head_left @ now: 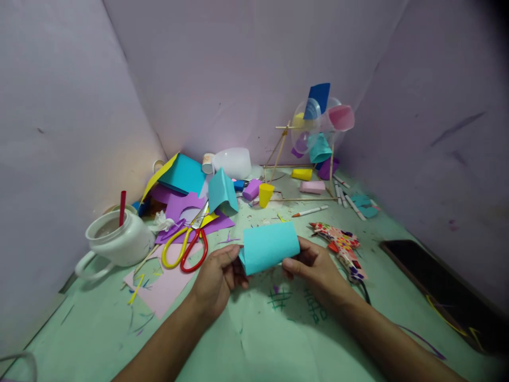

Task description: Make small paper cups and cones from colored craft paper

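Observation:
A curled piece of turquoise paper [270, 246] is held between both hands just above the green table [254, 334]. My left hand [217, 278] pinches its left end, fingers closed on the edge. My right hand [314, 268] grips the right end, thumb on top. The paper bends into a loose roll.
Scissors with yellow and red handles [186, 244] lie left of the hands on purple and pink paper. A white jug [115, 241] stands at far left. A patterned glue gun [342, 246] lies right. A stick-and-cup wheel model [316, 132] stands at the back, a dark tablet [433, 289] at right.

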The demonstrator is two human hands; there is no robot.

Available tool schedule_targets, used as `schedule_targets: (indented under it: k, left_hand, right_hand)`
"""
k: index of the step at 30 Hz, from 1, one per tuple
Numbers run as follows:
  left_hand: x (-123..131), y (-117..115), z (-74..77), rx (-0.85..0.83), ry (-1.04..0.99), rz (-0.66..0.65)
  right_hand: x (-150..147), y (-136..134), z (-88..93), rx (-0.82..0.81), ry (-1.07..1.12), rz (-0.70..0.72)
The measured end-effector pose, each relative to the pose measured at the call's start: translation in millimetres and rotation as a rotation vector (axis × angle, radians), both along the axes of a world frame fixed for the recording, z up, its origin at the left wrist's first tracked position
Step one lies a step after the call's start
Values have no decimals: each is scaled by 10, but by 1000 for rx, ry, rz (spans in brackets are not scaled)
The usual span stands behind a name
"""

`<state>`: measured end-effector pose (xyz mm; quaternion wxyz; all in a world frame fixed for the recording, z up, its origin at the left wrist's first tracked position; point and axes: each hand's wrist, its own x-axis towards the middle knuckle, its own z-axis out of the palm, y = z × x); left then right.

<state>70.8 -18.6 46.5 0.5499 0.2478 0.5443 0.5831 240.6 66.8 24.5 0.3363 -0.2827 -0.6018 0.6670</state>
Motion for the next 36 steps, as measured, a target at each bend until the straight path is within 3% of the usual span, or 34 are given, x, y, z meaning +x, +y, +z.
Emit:
schedule_targets:
  k: [4,7,10,13,18,28,36]
  left_hand:
    - [-189,-21,113,-62,243,21]
    - [-522,-61,230,-109,601,150]
    - [-821,-80,240,-192,991,268]
    - [-937,-52,124,-254,1246,216]
    - [-928,36,-20,-561,1786,-35]
    - [-1083,12,65,-551,1653,-19]
    - [-867,-43,95,-627,1737,2]
  right_hand:
    - [29,49,-34,3,-9,-65]
    - [52,78,-47,-28,21,-117]
    - [53,79,-28,-86,76,-159]
    - [25,64,21,-223,163,-160]
    - [-24,78,110,-516,328,-167]
    - [-26,99,172,-614,388,-192]
    - [7,119,122,-641,393,-211]
